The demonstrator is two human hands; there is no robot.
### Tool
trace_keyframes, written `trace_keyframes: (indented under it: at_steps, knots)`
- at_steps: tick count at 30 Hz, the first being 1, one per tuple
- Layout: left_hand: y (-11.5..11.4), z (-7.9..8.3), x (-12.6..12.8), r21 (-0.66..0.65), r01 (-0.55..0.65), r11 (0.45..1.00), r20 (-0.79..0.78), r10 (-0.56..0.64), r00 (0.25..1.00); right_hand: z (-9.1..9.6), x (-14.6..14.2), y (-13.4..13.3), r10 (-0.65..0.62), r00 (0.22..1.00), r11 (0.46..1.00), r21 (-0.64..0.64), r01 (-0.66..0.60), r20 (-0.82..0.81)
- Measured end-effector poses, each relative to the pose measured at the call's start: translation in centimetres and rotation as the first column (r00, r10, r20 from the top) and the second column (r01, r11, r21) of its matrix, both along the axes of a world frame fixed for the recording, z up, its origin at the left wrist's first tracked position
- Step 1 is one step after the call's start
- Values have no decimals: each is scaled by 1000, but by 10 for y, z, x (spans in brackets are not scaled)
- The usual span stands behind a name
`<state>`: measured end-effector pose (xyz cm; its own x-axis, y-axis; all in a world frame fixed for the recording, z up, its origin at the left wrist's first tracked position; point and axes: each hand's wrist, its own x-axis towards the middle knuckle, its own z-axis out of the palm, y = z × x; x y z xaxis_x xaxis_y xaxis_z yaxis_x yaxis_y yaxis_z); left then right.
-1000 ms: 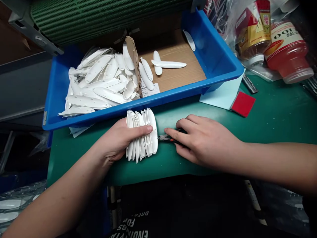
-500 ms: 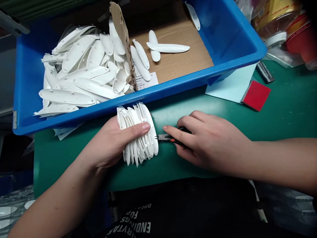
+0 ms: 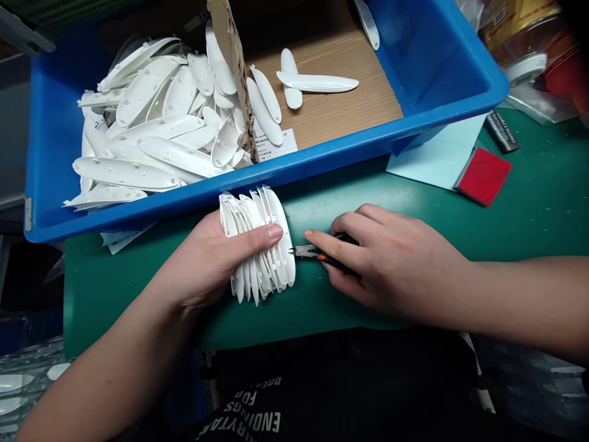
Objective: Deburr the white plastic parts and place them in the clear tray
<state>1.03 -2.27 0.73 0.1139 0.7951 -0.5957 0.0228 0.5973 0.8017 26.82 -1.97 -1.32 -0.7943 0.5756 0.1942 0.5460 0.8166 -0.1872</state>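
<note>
The left hand (image 3: 207, 255) clasps a stack of white plastic pieces (image 3: 262, 267), thumb across the near face and fingers mostly hidden behind. The stack lies at the hand's right side, pieces standing side by side. The right hand (image 3: 391, 264) is curled round the dark handles of the pliers (image 3: 304, 251), index finger extended; their tips meet the stack's right edge in view, though contact is hard to judge. Beneath spreads a green work surface (image 3: 294, 316), flecked with small specks. On its far side sits a blue bin (image 3: 326, 158), loose white pieces (image 3: 151, 132) heaped left of a cardboard divider (image 3: 235, 67), a few more to the right. Farther right are a pale blue sheet (image 3: 432, 161), a red square (image 3: 485, 176) and a bottle with a white cap (image 3: 527, 67).
</note>
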Motion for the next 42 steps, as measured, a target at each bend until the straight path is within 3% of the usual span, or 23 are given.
trace_keyframes:
  at_steps: [10,21,31,42]
  knots:
    - [-2,1,0,4,-2,1000,-12,2,1000,-4,-5,-2,-2,998,999,41,-1,66]
    - [0,0,-1,19,25,1000,103,-27,994,-5,7,13,-33,982,999,3,34,-187]
    - [-1,3,0,12,50,999,100,-51,994,0,2,7,32,990,999,-33,-37,-136]
    - [-2,2,2,21,56,998,28,-57,998,-1,-2,4,28,996,999,-37,-31,-86]
